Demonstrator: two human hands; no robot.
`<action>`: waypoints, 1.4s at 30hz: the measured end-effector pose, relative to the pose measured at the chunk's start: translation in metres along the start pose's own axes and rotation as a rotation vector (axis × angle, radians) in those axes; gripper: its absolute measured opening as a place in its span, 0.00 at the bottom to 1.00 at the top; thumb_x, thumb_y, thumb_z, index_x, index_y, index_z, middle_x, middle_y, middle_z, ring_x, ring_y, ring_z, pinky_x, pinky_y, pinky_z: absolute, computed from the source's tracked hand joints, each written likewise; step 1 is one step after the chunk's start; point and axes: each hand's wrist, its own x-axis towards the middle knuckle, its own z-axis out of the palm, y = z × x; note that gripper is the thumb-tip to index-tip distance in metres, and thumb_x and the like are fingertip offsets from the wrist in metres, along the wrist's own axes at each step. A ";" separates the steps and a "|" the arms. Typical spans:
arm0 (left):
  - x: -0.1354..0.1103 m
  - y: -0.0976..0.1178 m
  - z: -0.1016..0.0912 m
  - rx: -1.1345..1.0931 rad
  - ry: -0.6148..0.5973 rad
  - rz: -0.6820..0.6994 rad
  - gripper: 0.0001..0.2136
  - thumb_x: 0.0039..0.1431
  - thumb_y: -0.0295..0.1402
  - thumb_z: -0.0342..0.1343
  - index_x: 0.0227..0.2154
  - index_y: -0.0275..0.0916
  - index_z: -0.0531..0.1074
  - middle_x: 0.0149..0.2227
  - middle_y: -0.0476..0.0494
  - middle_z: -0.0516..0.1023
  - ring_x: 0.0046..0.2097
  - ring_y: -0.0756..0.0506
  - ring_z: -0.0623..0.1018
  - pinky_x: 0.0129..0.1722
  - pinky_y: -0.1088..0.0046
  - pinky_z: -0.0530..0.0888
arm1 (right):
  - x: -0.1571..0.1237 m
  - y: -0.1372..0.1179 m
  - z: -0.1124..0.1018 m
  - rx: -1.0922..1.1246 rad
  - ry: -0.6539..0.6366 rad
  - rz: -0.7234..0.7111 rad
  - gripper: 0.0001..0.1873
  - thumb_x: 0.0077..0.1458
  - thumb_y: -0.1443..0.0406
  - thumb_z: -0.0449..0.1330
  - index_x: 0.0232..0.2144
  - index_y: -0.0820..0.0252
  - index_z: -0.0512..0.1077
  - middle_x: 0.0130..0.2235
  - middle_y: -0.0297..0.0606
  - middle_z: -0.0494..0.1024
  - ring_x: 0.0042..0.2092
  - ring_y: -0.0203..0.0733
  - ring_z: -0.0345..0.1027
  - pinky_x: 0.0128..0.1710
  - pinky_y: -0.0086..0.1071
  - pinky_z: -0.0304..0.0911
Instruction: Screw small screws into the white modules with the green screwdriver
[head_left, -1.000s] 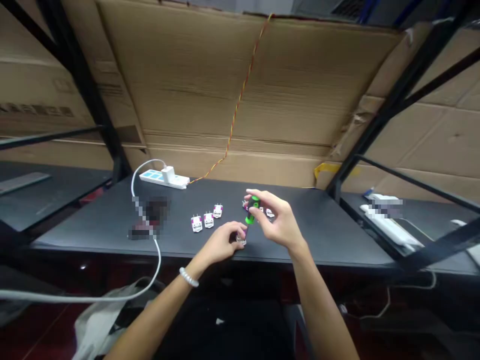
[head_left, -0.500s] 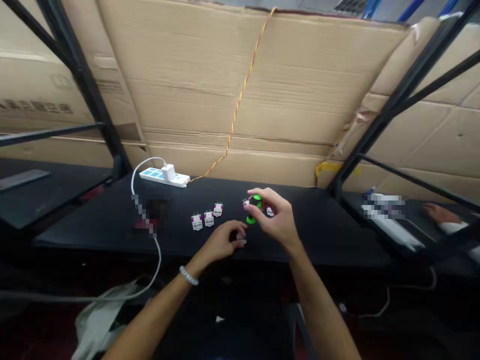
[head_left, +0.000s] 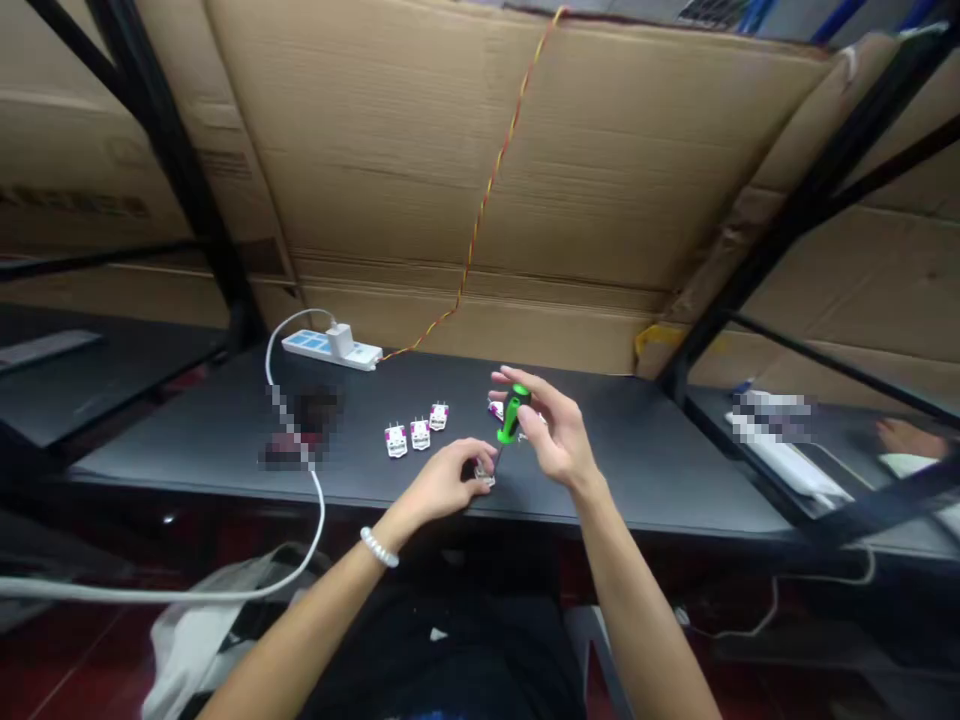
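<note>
One screwdriver tilted; right fingers grip it, left fingers pinch one part; three plugs near.

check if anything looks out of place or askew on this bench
Nothing damaged or spilled. The white cable from the power strip droops over the table's front edge, and a red-yellow wire dangles down the cardboard.
</note>
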 end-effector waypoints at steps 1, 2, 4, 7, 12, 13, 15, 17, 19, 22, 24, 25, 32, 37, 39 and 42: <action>0.000 0.000 0.000 -0.002 0.002 0.002 0.10 0.52 0.19 0.67 0.32 0.40 0.77 0.50 0.42 0.83 0.55 0.39 0.80 0.61 0.62 0.73 | 0.000 -0.002 -0.003 0.039 -0.040 0.028 0.22 0.72 0.58 0.55 0.65 0.52 0.70 0.60 0.47 0.79 0.50 0.47 0.83 0.51 0.43 0.80; 0.000 0.000 0.000 -0.005 0.000 0.004 0.10 0.52 0.19 0.67 0.32 0.40 0.77 0.50 0.42 0.83 0.56 0.39 0.80 0.61 0.62 0.72 | 0.000 -0.003 -0.004 0.053 -0.057 0.045 0.21 0.72 0.58 0.56 0.63 0.52 0.71 0.58 0.46 0.81 0.48 0.46 0.83 0.48 0.41 0.80; 0.000 0.000 0.000 -0.013 -0.004 0.002 0.10 0.52 0.19 0.67 0.32 0.40 0.77 0.49 0.42 0.83 0.56 0.39 0.80 0.60 0.62 0.72 | 0.002 -0.007 -0.005 -0.035 -0.015 0.027 0.17 0.68 0.58 0.62 0.57 0.53 0.76 0.49 0.42 0.82 0.41 0.42 0.81 0.41 0.36 0.79; 0.000 0.001 -0.001 -0.012 -0.008 -0.010 0.11 0.51 0.19 0.67 0.33 0.40 0.77 0.50 0.41 0.83 0.55 0.39 0.80 0.60 0.62 0.72 | 0.005 -0.009 0.000 -0.338 0.195 -0.076 0.12 0.59 0.57 0.72 0.43 0.54 0.81 0.35 0.34 0.76 0.29 0.35 0.68 0.30 0.31 0.70; 0.000 0.000 0.001 0.001 0.004 0.002 0.10 0.51 0.19 0.67 0.32 0.40 0.77 0.49 0.43 0.84 0.55 0.39 0.80 0.60 0.62 0.72 | 0.003 -0.010 0.011 -0.491 0.285 -0.191 0.12 0.64 0.60 0.68 0.49 0.54 0.80 0.39 0.39 0.79 0.33 0.40 0.73 0.34 0.34 0.72; 0.000 -0.001 0.001 0.002 0.007 0.001 0.10 0.51 0.19 0.67 0.32 0.40 0.77 0.49 0.43 0.84 0.54 0.39 0.80 0.60 0.62 0.72 | 0.002 -0.010 0.011 -0.443 0.246 -0.186 0.14 0.67 0.61 0.64 0.53 0.54 0.79 0.44 0.42 0.81 0.38 0.42 0.77 0.39 0.36 0.75; 0.000 -0.001 0.001 0.000 0.005 -0.004 0.10 0.51 0.19 0.67 0.32 0.40 0.77 0.50 0.42 0.83 0.54 0.40 0.80 0.59 0.63 0.73 | 0.000 -0.010 0.009 -0.274 0.156 -0.126 0.17 0.71 0.62 0.57 0.58 0.52 0.76 0.52 0.44 0.82 0.45 0.45 0.80 0.47 0.40 0.77; 0.000 -0.001 0.000 -0.003 -0.002 -0.006 0.10 0.51 0.19 0.67 0.32 0.40 0.77 0.50 0.42 0.83 0.55 0.40 0.80 0.60 0.63 0.72 | 0.001 -0.010 0.006 -0.127 0.084 -0.031 0.17 0.72 0.61 0.56 0.59 0.51 0.75 0.52 0.42 0.82 0.44 0.43 0.81 0.46 0.39 0.78; 0.000 0.000 0.000 -0.001 -0.008 -0.007 0.10 0.52 0.19 0.67 0.32 0.40 0.77 0.51 0.42 0.83 0.56 0.40 0.79 0.61 0.62 0.72 | 0.004 -0.010 0.005 -0.139 0.097 0.011 0.14 0.68 0.58 0.63 0.54 0.51 0.79 0.47 0.39 0.82 0.38 0.40 0.78 0.39 0.35 0.76; 0.000 0.001 -0.001 0.003 -0.012 -0.011 0.10 0.51 0.19 0.67 0.32 0.40 0.76 0.52 0.42 0.83 0.55 0.40 0.80 0.60 0.62 0.72 | 0.009 -0.009 0.007 -0.352 0.233 -0.062 0.13 0.57 0.55 0.74 0.41 0.53 0.82 0.37 0.35 0.77 0.30 0.36 0.67 0.31 0.32 0.70; 0.000 0.001 -0.001 0.008 -0.011 -0.016 0.10 0.51 0.19 0.67 0.32 0.40 0.77 0.52 0.42 0.83 0.53 0.40 0.80 0.59 0.62 0.73 | 0.009 -0.009 0.009 -0.445 0.304 -0.122 0.13 0.56 0.55 0.75 0.40 0.54 0.82 0.36 0.36 0.76 0.30 0.37 0.67 0.31 0.33 0.70; 0.000 0.001 0.000 0.010 -0.008 -0.017 0.11 0.51 0.18 0.67 0.32 0.40 0.77 0.52 0.42 0.83 0.53 0.40 0.80 0.59 0.62 0.73 | 0.008 -0.008 0.010 -0.462 0.309 -0.137 0.13 0.58 0.55 0.73 0.42 0.53 0.82 0.37 0.37 0.77 0.32 0.39 0.70 0.33 0.34 0.71; 0.000 0.001 0.000 0.002 -0.002 -0.013 0.10 0.51 0.19 0.67 0.31 0.40 0.77 0.51 0.42 0.83 0.55 0.39 0.80 0.61 0.62 0.73 | 0.000 -0.007 0.005 -0.090 0.092 0.011 0.17 0.70 0.61 0.60 0.58 0.50 0.76 0.52 0.41 0.82 0.45 0.44 0.80 0.44 0.38 0.77; 0.000 0.003 -0.001 0.004 -0.009 -0.011 0.10 0.51 0.19 0.67 0.32 0.40 0.77 0.52 0.41 0.83 0.54 0.40 0.80 0.59 0.62 0.73 | 0.008 -0.011 0.007 -0.346 0.247 -0.001 0.12 0.56 0.56 0.74 0.41 0.52 0.82 0.39 0.36 0.77 0.31 0.37 0.66 0.28 0.33 0.67; 0.000 0.004 -0.002 -0.001 -0.009 -0.017 0.10 0.51 0.19 0.67 0.32 0.40 0.77 0.52 0.42 0.83 0.54 0.40 0.81 0.59 0.62 0.73 | 0.008 -0.012 0.005 -0.373 0.243 -0.004 0.13 0.58 0.55 0.73 0.43 0.52 0.82 0.40 0.38 0.78 0.33 0.39 0.70 0.32 0.34 0.70; 0.000 0.004 -0.002 0.002 -0.003 -0.011 0.10 0.50 0.19 0.68 0.31 0.40 0.77 0.52 0.41 0.84 0.55 0.39 0.80 0.60 0.61 0.73 | 0.003 -0.012 -0.003 -0.151 0.115 0.047 0.17 0.67 0.57 0.63 0.56 0.50 0.78 0.54 0.44 0.80 0.49 0.46 0.79 0.48 0.40 0.77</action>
